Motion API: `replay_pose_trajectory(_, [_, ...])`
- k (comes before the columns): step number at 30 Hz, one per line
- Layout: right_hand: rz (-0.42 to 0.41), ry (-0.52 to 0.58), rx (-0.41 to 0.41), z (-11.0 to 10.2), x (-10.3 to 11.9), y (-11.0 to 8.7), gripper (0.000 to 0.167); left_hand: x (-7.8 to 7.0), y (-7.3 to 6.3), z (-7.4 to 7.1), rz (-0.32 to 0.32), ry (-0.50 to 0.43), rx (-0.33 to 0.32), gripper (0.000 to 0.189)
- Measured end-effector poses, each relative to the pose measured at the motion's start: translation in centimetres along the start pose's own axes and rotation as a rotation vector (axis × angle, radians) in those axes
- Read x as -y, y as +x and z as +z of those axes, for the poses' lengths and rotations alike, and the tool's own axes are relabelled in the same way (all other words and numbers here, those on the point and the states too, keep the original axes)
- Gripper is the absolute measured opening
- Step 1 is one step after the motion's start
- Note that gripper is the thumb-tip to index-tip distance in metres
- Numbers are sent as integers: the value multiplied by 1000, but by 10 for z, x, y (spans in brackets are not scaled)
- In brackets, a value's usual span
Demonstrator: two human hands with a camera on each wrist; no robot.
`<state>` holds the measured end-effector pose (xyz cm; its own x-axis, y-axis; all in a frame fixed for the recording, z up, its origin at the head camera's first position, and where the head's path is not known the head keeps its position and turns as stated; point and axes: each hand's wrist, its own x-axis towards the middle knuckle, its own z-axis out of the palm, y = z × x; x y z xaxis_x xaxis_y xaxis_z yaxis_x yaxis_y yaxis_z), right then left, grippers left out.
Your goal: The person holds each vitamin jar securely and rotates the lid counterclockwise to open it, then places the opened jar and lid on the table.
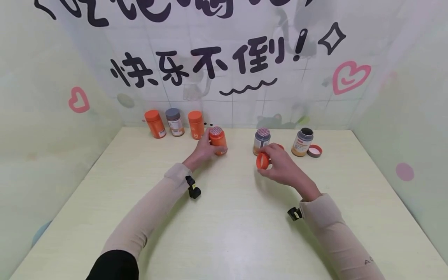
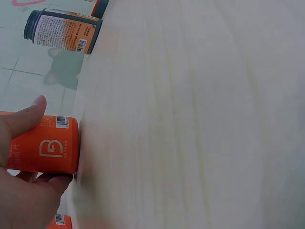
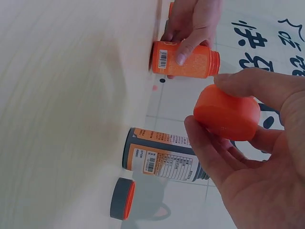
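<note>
My left hand [image 1: 205, 148] grips an orange bottle [image 1: 219, 144] that stands uncapped on the table, its mouth covered by a patterned seal. Thumb and fingers wrap its sides in the left wrist view, where the orange bottle [image 2: 43, 148] shows a pale logo. Off the table, my right hand [image 1: 282, 166] pinches an orange cap [image 3: 226, 113] between thumb and fingers, its hollow side visible in the head view. Just behind that hand stands a grey bottle [image 1: 261, 140], also sealed on top. A grey cap with an orange inside [image 3: 122, 198] lies beside it, mostly hidden in the head view.
Further right are an open-mouthed grey bottle [image 1: 302, 142] and its upturned cap [image 1: 314, 151]. Back left stand a capped orange bottle [image 1: 155, 124], a capped grey bottle [image 1: 175, 122] and another capped orange bottle [image 1: 196, 125]. A printed wall sheet [image 1: 232, 111] borders the table's back edge.
</note>
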<state>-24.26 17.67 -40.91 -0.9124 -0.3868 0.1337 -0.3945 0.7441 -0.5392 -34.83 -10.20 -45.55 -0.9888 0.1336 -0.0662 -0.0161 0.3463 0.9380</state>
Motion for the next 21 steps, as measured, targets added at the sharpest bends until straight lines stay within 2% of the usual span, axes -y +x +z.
replay_pose_trajectory(6, [27,21,-16,-2,1,2,55,2,3,-5,44,52,24,84])
replay_pose_trajectory(11, [21,20,-22,-5,1,5,55,2,6,-6,51,77,36,81])
replay_pose_trajectory(16, [11,-42,16,-6,11,16,52,2,5,-5,30,98,40,80])
replay_pose_trajectory(21, [-17,-99,90,3,20,39,50,-1,3,-2,17,95,43,79])
